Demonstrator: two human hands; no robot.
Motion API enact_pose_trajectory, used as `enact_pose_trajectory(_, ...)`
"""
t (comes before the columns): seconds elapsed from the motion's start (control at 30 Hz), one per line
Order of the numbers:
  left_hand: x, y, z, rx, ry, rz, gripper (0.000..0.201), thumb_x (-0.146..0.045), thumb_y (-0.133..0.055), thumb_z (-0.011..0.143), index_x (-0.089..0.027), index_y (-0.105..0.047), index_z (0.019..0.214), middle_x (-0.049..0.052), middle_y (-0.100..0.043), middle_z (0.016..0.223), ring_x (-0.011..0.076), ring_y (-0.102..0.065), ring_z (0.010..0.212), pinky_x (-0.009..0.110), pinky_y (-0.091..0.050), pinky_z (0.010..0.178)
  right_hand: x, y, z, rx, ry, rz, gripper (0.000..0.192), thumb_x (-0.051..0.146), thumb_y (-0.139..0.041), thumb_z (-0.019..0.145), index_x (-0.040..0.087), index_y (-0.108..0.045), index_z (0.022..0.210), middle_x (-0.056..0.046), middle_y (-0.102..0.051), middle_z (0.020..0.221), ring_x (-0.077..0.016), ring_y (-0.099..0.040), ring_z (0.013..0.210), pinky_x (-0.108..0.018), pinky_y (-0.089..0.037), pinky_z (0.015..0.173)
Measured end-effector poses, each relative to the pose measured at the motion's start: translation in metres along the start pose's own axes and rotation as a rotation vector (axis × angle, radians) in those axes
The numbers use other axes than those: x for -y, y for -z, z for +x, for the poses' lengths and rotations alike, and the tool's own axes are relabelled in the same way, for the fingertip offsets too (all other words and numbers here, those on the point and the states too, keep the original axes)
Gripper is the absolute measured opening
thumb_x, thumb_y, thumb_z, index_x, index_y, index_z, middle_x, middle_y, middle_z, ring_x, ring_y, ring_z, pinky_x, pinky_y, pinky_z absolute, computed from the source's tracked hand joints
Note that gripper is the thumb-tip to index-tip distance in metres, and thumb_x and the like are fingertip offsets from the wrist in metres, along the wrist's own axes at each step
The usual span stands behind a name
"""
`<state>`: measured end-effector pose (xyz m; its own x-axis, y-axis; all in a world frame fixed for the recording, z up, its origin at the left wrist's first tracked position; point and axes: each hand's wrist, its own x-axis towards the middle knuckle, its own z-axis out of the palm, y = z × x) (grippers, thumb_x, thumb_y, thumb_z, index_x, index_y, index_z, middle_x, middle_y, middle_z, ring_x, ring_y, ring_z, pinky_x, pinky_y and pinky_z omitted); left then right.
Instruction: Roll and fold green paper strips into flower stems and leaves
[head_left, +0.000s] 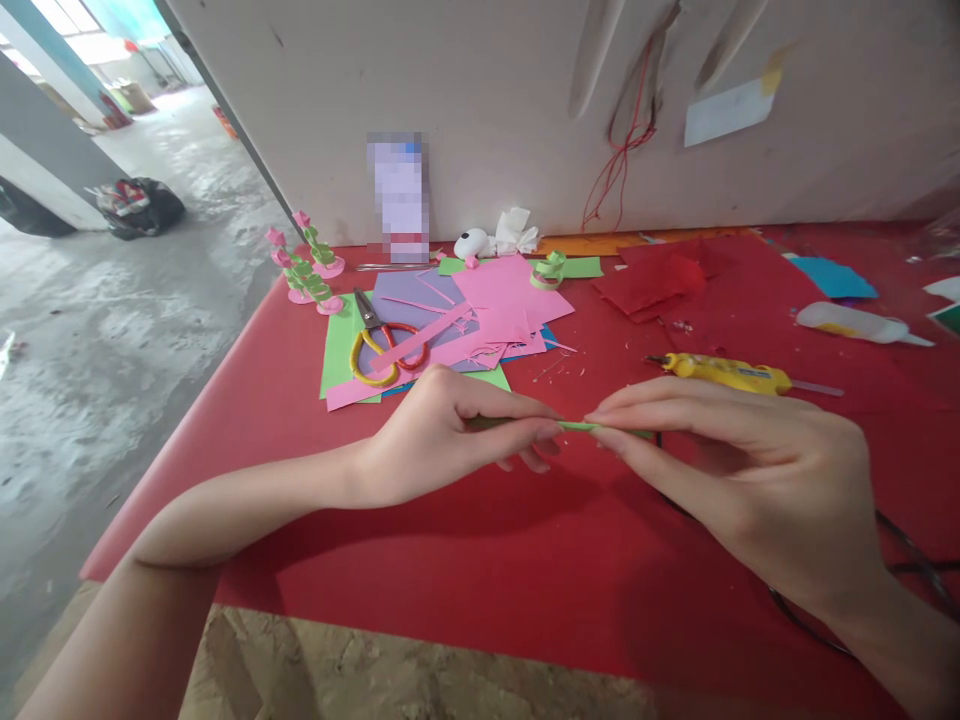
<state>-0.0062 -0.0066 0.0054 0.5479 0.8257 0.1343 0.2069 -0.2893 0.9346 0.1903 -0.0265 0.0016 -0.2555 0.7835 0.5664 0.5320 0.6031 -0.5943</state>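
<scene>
My left hand and my right hand meet fingertip to fingertip above the red table cover. Both pinch a thin green paper strip, of which only a short piece shows between the fingers. The yellow glue gun lies just behind my right hand, its black cord running under that wrist.
A pile of pink, purple and green paper sheets with yellow-and-red scissors lies at the back left. Pink-and-green paper flowers stand near the table's left edge. A white glue bottle, red paper and a green paper coil lie behind.
</scene>
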Motion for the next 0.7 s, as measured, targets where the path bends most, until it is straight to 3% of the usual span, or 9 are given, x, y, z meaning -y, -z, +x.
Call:
enact_pose_trajectory(0.17, 0.0019, -0.0006, -0.0020, -0.026, -0.076, 0.023, 0.018, -0.016, -0.058, 0.082, -0.009, -0.073, 0.075, 0.006, -0.074, 0.070, 0.0118, -0.071, 0.061, 0.014, -0.059, 0.059, 0.0017, -0.0006, 0.0027, 0.024, 0.021, 0.003, 0.015, 0.011, -0.061, 0.077, 0.024, -0.061, 0.070, 0.005, -0.069, 0.071, -0.0092, -0.065, 0.063, -0.019, -0.056, 0.057)
enact_pose_trajectory(0.37, 0.0044, -0.0028, -0.0036, -0.006, -0.193, 0.127, 0.017, -0.013, -0.057, 0.081, -0.009, -0.074, 0.080, 0.007, -0.074, 0.069, 0.0132, -0.070, 0.059, 0.014, -0.055, 0.052, 0.0020, -0.0055, 0.0065, 0.154, -0.023, 0.150, 0.010, 0.011, -0.061, 0.075, 0.021, -0.063, 0.073, 0.005, -0.069, 0.072, -0.0062, -0.064, 0.063, -0.013, -0.053, 0.055)
enact_pose_trajectory(0.57, 0.0068, -0.0050, -0.0039, -0.067, -0.415, 0.344, 0.016, -0.010, -0.058, 0.080, -0.003, -0.072, 0.080, 0.009, -0.073, 0.067, 0.0107, -0.068, 0.057, 0.013, -0.053, 0.053, 0.0052, -0.0060, 0.0020, 0.133, -0.082, 0.107, 0.010, 0.013, -0.062, 0.075, 0.020, -0.063, 0.069, 0.005, -0.068, 0.069, -0.0044, -0.062, 0.060, -0.010, -0.050, 0.052)
enact_pose_trajectory(0.7, 0.0083, -0.0068, -0.0028, -0.100, -0.470, 0.390, 0.014, -0.008, -0.058, 0.080, -0.003, -0.072, 0.077, 0.010, -0.073, 0.066, 0.0091, -0.066, 0.053, 0.012, -0.050, 0.049, 0.0053, -0.0063, 0.0000, 0.118, -0.081, 0.073, 0.012, 0.011, -0.060, 0.076, 0.020, -0.060, 0.067, 0.005, -0.066, 0.068, -0.0043, -0.060, 0.058, -0.008, -0.047, 0.047)
